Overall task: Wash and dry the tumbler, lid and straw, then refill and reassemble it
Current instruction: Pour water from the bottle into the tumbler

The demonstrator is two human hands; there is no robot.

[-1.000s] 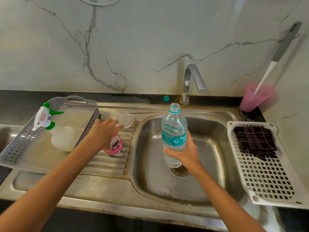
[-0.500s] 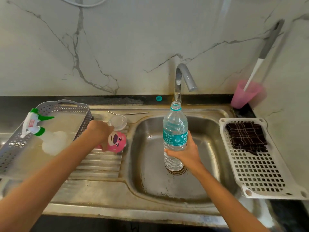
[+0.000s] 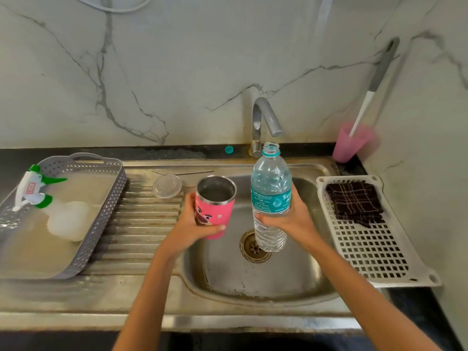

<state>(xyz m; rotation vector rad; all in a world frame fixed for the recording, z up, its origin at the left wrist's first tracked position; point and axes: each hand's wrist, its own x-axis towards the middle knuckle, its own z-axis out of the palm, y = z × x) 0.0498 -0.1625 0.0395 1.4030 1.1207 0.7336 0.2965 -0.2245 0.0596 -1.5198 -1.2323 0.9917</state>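
Observation:
My left hand [image 3: 188,224] grips the pink tumbler [image 3: 214,206], upright and open-topped, over the left side of the sink [image 3: 253,282]. Its steel inside looks empty. My right hand [image 3: 291,219] holds an uncapped clear water bottle [image 3: 270,196] upright just right of the tumbler, above the drain. The clear lid [image 3: 167,186] lies on the ribbed drainboard behind the tumbler. The thin metal straw [image 3: 182,172] lies along the sink's back ledge. The small teal bottle cap [image 3: 229,149] sits on the dark counter by the tap.
The tap [image 3: 263,122] stands behind the bottle. A grey basket [image 3: 106,214] at left holds a spray bottle [image 3: 48,206]. A white tray [image 3: 374,254] at right carries a dark checked cloth [image 3: 354,201]. A pink cup [image 3: 350,143] with a brush stands in the corner.
My left hand picked the tumbler up from the drainboard, carried it right over the sink and turned it upright. The bottle stayed in my right hand above the drain.

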